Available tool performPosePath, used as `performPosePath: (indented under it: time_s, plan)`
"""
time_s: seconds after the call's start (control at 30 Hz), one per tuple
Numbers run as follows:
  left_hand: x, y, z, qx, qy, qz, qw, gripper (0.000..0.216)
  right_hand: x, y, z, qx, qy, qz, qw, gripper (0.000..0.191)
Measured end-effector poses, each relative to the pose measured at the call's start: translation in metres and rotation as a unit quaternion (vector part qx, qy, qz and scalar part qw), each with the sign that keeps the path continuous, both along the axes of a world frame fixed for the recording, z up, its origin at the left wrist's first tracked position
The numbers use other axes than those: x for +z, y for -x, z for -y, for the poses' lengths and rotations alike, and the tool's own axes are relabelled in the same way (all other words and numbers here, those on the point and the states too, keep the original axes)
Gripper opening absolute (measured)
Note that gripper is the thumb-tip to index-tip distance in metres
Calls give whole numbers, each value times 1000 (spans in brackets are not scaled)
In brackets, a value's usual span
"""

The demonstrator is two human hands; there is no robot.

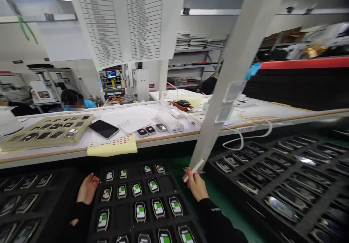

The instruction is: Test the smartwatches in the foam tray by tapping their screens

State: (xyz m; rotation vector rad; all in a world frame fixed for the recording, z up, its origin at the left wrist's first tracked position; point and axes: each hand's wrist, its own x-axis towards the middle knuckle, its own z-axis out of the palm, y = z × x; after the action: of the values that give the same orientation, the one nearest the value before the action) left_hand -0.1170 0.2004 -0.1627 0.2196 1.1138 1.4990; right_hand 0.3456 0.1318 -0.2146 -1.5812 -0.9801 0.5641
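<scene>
My left hand is at the left edge of a black foam tray, palm partly turned up, fingers loosely bent and apart, with no object visible in it. Smartwatch faces such as this watch sit in the tray's slots, several lit with green and white blocks; a few slots hold no watch. My right hand is beyond the tray's right edge, by the foot of a white post. Its fingers are closed around a slim white stick-like object, whose exact kind I cannot make out.
More black trays of watches flank this one, at left and right. On the shelf ahead lie a beige tray, a phone, papers and a white power bank. A white cable hangs over its edge. People sit beyond.
</scene>
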Motion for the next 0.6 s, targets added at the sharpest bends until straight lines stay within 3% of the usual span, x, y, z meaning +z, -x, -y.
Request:
performPosePath:
  time_s: [0.23, 0.43, 0.6]
  plan:
    - [-5, 1, 9, 14, -12, 15, 1000, 9, -4, -3, -2, 17, 2, 28, 999, 63]
    - [-6, 0, 9, 8, -12, 25, 1000, 9, 2, -4, 2, -59, -37, 11, 997, 71]
    - [-10, 0, 11, 18, -13, 34, 999, 19, 3, -7, 5, -36, 27, 4, 999, 62]
